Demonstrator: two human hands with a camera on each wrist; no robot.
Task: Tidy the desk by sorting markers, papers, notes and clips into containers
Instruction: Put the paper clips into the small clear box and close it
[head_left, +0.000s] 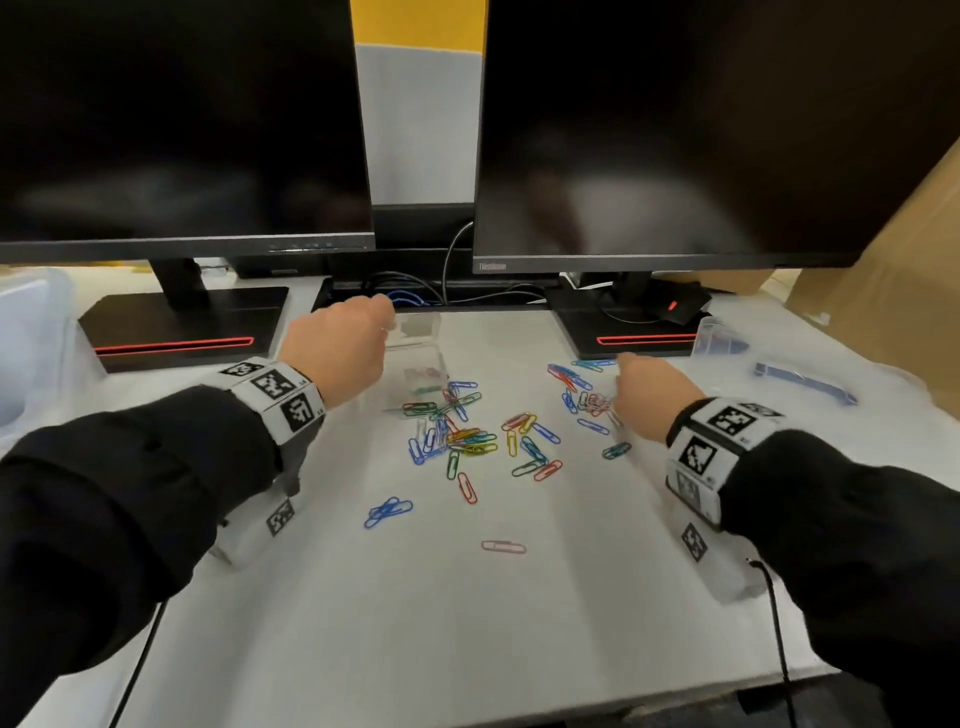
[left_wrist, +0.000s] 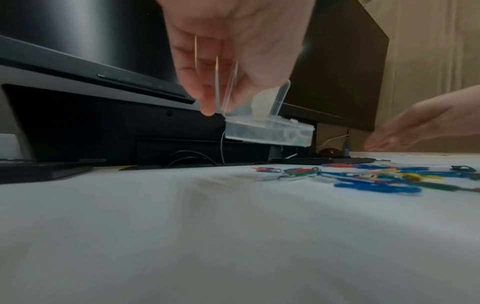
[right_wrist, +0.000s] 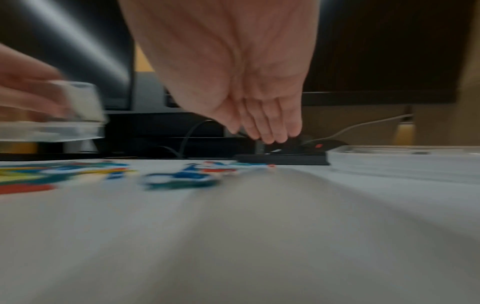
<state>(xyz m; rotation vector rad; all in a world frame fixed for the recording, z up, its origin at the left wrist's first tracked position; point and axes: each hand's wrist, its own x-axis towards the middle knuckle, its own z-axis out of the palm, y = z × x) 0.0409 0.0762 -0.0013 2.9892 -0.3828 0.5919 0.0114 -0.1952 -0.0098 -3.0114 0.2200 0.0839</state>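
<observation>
Clips (head_left: 470, 436) lie scattered over the middle of the tabletop (head_left: 467, 623), nearly all of them loose, so we judge the clip sorting barely begun; a few seem to sit in the clear box (left_wrist: 270, 129), though we cannot be sure through the plastic. We hold that box lifted off the surface and tilted, toward the far edge between the two monitor stands, our left hand (left_wrist: 233, 51) pinching its raised lid from above with curled fingers. Our right hand (right_wrist: 249, 98) reaches palm-down over the right part of the scatter, fingers extended together and gripping nothing we can see. Nearer the right edge we see a blue marker (head_left: 805, 384) lying loose beside a clear cup (head_left: 719, 335), so markers are left too. We see no papers or notes.
</observation>
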